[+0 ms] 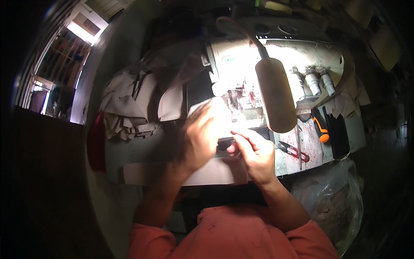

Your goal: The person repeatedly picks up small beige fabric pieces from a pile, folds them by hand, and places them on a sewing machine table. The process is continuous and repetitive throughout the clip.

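I sit at a white sewing machine lit by a gooseneck lamp. My left hand is blurred with motion, its fingers curled around a pale fabric piece just left of the needle area. To its right, my right hand pinches the edge of the material below the needle; what lies between its fingertips is too small and overexposed to name. A long strip of light material lies across the table front under both hands.
A pile of cut beige fabric pieces sits to the left. Red thread snips, an orange-handled tool and a dark flat object lie to the right. A clear plastic bag hangs at the lower right.
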Demonstrator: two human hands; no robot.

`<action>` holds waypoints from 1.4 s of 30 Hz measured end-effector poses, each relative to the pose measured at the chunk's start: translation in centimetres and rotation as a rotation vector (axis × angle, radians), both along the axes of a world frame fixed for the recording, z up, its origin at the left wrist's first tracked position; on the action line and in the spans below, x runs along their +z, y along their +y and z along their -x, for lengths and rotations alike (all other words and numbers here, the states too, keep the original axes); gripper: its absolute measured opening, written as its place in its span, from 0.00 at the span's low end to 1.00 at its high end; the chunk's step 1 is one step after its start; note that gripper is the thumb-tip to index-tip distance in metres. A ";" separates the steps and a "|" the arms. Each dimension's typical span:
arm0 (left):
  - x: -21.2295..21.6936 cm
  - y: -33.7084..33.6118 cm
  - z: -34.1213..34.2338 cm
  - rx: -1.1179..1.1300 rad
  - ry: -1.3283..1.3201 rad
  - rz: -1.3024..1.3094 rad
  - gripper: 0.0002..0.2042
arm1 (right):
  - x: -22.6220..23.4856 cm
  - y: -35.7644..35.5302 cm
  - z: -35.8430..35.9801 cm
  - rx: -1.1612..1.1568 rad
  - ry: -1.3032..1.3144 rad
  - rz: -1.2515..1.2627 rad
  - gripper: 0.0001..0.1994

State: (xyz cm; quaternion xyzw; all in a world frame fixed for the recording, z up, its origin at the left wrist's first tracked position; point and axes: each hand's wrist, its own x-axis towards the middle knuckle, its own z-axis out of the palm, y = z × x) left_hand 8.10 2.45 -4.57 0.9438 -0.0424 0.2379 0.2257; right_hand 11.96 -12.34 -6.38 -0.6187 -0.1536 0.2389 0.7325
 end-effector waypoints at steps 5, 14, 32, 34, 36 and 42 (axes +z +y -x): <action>-1.1 4.0 -3.1 0.097 0.280 -0.150 0.07 | -0.9 -2.8 0.6 -0.012 0.083 -0.053 0.08; -2.2 14.5 -4.5 0.507 -0.236 -0.293 0.10 | -0.9 -7.0 2.5 -0.037 -0.008 -0.043 0.08; -6.1 -4.3 4.8 -0.058 -0.092 0.420 0.04 | -1.0 -7.5 3.3 -0.026 -0.012 0.170 0.10; -5.7 -4.2 5.0 -0.077 -0.147 0.457 0.03 | -0.8 -5.3 2.8 0.090 -0.370 0.287 0.13; -5.4 -4.0 5.3 -0.075 -0.184 0.500 0.03 | -1.0 -3.7 2.1 0.226 -0.629 0.350 0.16; -5.3 -4.0 6.0 -0.089 -0.225 0.625 0.03 | -0.2 -2.9 1.8 0.212 0.022 0.068 0.14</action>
